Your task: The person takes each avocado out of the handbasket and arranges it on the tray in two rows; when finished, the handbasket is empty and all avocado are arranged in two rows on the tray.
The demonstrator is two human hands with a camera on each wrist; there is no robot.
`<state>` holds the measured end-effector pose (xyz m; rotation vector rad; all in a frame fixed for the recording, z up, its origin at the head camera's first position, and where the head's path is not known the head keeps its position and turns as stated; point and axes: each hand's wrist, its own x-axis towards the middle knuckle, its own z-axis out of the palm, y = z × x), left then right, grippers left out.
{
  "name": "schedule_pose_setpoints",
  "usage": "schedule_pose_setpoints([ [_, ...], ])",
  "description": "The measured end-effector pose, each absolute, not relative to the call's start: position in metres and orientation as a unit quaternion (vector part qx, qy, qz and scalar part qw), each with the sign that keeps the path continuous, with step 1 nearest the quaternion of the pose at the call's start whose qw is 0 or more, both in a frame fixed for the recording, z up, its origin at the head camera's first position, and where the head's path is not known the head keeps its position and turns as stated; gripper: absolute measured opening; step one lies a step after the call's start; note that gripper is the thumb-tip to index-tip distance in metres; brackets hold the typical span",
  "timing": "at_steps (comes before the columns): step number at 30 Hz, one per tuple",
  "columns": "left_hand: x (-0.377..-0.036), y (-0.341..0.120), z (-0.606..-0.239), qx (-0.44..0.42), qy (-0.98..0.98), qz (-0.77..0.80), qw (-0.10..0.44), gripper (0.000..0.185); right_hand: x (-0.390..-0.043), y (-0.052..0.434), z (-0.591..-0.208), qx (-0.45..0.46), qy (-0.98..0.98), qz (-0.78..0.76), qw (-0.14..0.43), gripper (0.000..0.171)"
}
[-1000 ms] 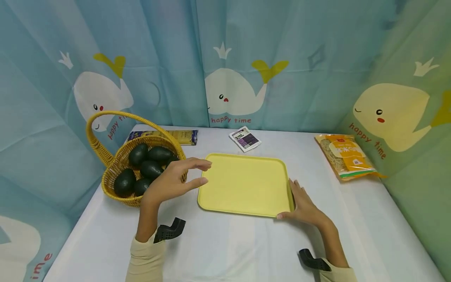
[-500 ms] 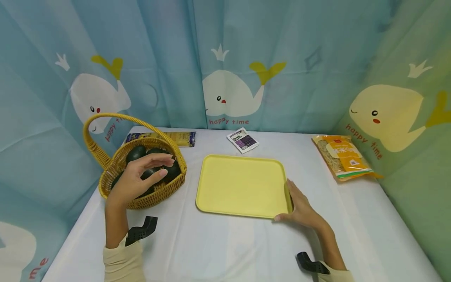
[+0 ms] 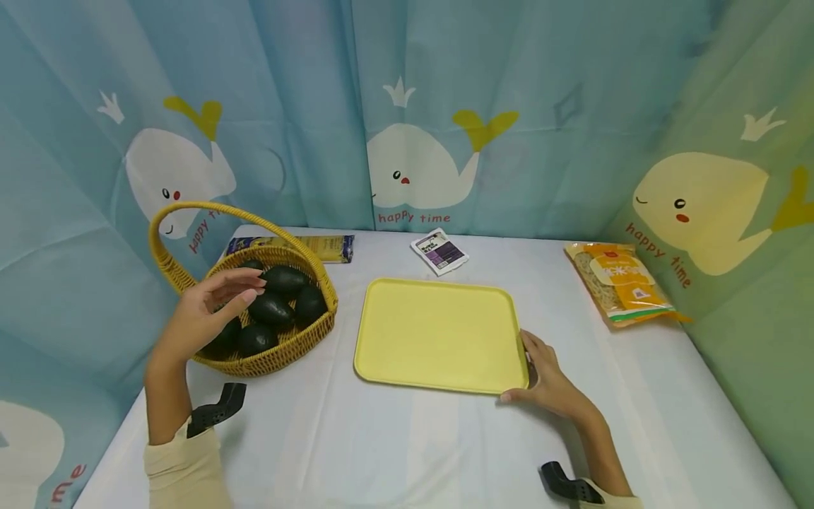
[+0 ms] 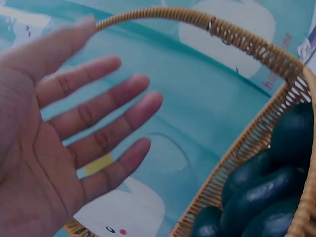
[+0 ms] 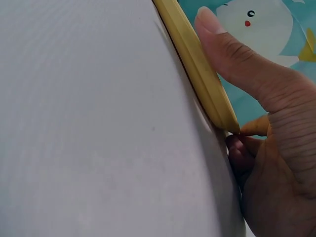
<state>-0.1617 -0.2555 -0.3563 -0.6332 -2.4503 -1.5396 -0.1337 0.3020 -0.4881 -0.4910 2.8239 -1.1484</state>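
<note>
In the head view, my left hand point(image 3: 197, 314) is raised over the left side of the wicker basket point(image 3: 286, 353), nothing in its grasp. Its fingers are loosely extended and spread in the left wrist view, beside the arched handle point(image 4: 163, 14). Several dark green avocados point(image 3: 271, 309) lie in the basket, some partly hidden behind that hand. My right hand point(image 3: 552, 385) holds the near right corner of a yellow rectangular tray point(image 3: 439, 336), thumb at the front edge and fingers along the right side. In the right wrist view, the thumb lies against the tray's rim point(image 5: 197, 64).
A yellow and blue packet point(image 3: 327, 248) lies behind the basket. Behind the tray is a small white and purple sachet point(image 3: 440, 252). An orange bag point(image 3: 620, 283) sits at the right. A curtain with whale prints point(image 3: 420, 166) encloses the white table point(image 3: 381, 445).
My left hand has moved left, from the tray's left edge across the basket to its left side, uncovering avocados on the right. The right hand has stayed at the tray's corner.
</note>
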Motion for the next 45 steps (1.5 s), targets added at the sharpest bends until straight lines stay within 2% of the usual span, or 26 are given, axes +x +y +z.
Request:
schedule_pose_setpoints([
  [8,-0.177,-0.271,-0.349,-0.157,-0.851,-0.499,0.055,0.033,-0.137,0.309,-0.486,-0.167,0.913,-0.371,0.019,0.118],
  [18,-0.196,-0.287,-0.347,-0.164,-0.862,-0.479,-0.011,0.038,-0.142,0.313,-0.482,-0.169,0.910,-0.377,0.026,0.115],
  [28,-0.217,-0.302,-0.346,-0.130,-0.847,-0.503,-0.109,0.043,-0.141,0.309,-0.482,-0.158,0.912,-0.378,0.037,0.115],
  [37,-0.244,-0.301,-0.351,-0.096,-0.864,-0.466,-0.165,0.060,-0.138,0.311,-0.484,-0.155,0.911,-0.379,0.041,0.113],
  [45,-0.266,-0.300,-0.362,-0.096,-0.850,-0.480,-0.198,0.061,-0.136,0.315,-0.486,-0.153,0.912,-0.378,0.042,0.113],
])
